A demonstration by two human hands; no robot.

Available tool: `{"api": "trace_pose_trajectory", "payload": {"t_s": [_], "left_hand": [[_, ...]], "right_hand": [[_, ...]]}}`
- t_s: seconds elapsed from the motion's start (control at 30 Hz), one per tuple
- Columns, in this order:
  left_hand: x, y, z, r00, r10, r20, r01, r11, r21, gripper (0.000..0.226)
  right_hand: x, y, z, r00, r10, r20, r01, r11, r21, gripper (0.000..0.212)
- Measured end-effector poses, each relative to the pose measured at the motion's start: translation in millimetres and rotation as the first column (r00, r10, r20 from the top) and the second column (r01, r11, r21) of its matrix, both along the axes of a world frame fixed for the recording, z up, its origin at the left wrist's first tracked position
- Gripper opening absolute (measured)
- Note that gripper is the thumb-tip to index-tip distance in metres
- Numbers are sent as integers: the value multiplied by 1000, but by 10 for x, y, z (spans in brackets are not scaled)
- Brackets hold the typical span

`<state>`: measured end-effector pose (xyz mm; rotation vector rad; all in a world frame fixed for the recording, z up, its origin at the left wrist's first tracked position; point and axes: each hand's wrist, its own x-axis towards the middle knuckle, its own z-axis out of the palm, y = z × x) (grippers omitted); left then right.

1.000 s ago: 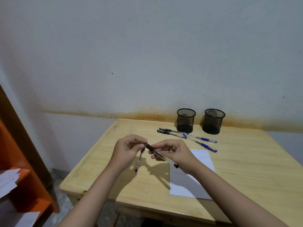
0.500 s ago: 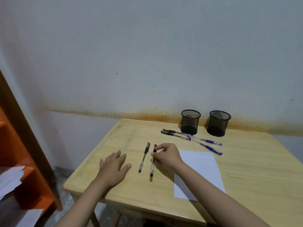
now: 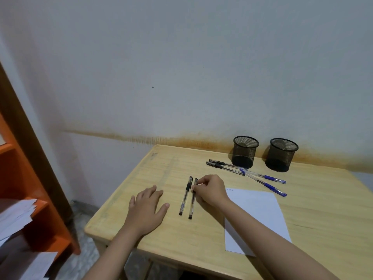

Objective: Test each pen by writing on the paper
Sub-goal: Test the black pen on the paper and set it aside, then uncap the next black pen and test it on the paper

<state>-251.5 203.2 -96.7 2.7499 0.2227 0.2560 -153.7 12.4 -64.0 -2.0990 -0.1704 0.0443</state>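
Head view: right hand (image 3: 210,190) pinches pen (image 3: 192,201), lengthwise away.

Pale yellow wood-grain surface (image 3: 201,235), white paper (image 3: 260,215), two black mesh cups (image 3: 245,151) upper right. Two black-capped clear pens (image 3: 185,196) mid-frame, blue-tipped ones (image 3: 270,185) further back. Orange shelf (image 3: 38,209) far left, rusty brown stain (image 3: 161,139) across the grey-white wall (image 3: 181,57).

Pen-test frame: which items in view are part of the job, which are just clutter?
In the job:
- two black pens by the right hand
- four more pens near the cups
- paper sheet

Just there:
- two mesh cups, both look empty
- orange shelf with loose papers
- left hand, flat on the table
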Motion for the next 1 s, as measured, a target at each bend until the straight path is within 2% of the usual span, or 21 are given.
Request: {"api": "trace_pose_trajectory", "payload": {"t_s": [0.13, 0.23, 0.3, 0.37, 0.6, 0.7, 0.8, 0.9, 1.0], "left_hand": [[7, 10, -20, 1000, -2, 12, 2, 1000, 4, 53], [15, 14, -22, 1000, -2, 18, 3, 1000, -14, 52], [17, 16, -23, 1000, -2, 17, 2, 1000, -18, 53], [17, 15, -22, 1000, -3, 21, 3, 1000, -18, 54], [27, 12, -20, 999, 9, 34, -7, 999, -45, 50], [21, 21, -16, 1000, 13, 28, -12, 999, -50, 50], [15, 21, -11, 999, 14, 30, -12, 998, -59, 51], [2, 17, 7, 999, 5, 40, -2, 997, -74, 54], [-73, -42, 50, 980, -17, 199, 44, 990, -136, 58]], "right_hand": [[294, -207, 20, 983, -97, 154, 107, 993, -57, 23], [622, -396, 7, 949, -130, 288, 207, 944, -257, 27], [784, -504, -15, 932, -125, 339, 270, 865, -424, 27], [893, -581, -51, 928, -107, 358, 293, 802, -520, 25], [1029, -622, -152, 932, -9, 361, 237, 770, -592, 21], [961, -624, -104, 915, 58, 399, 185, 819, -543, 21], [772, -624, 28, 904, 131, 408, 42, 921, -388, 16], [414, -671, 218, 891, 192, 411, -87, 961, -262, 14], [-31, -804, 409, 898, 251, 362, -202, 965, -169, 13]]}}
